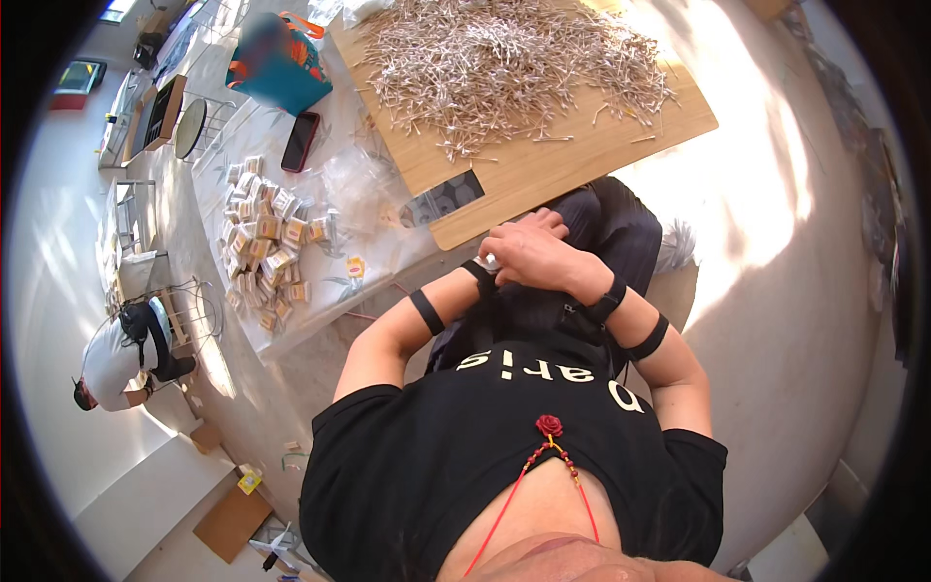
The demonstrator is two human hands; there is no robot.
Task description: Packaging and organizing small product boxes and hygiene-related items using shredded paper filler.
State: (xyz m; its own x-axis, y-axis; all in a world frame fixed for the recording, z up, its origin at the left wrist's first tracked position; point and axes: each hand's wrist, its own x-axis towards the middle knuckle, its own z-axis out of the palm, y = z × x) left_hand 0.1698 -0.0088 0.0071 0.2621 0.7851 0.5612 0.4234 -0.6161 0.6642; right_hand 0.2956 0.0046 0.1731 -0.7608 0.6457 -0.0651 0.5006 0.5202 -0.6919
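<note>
Over my lap, beside the board's near edge, my two hands cross. My left hand [545, 221] lies underneath with its fingers loosely stretched out, holding nothing. Across its wrist, my right hand [538, 257] is closed at the black wristband [478, 278], where a small white piece [491, 261] shows by the fingers. My right palm hides part of the left hand. Just ahead is a wooden board [572, 175] with a large heap of cotton swabs [485, 73] on it. A dark printed card [446, 198] rests at the board's near left corner.
Left of the board, a covered table [335, 281] bears a pile of small packs [267, 242], clear plastic bags [364, 189], a phone [301, 142] and a teal bag [281, 73]. A person [126, 354] bends beside a metal rack at far left. Cardboard [233, 524] lies on the floor.
</note>
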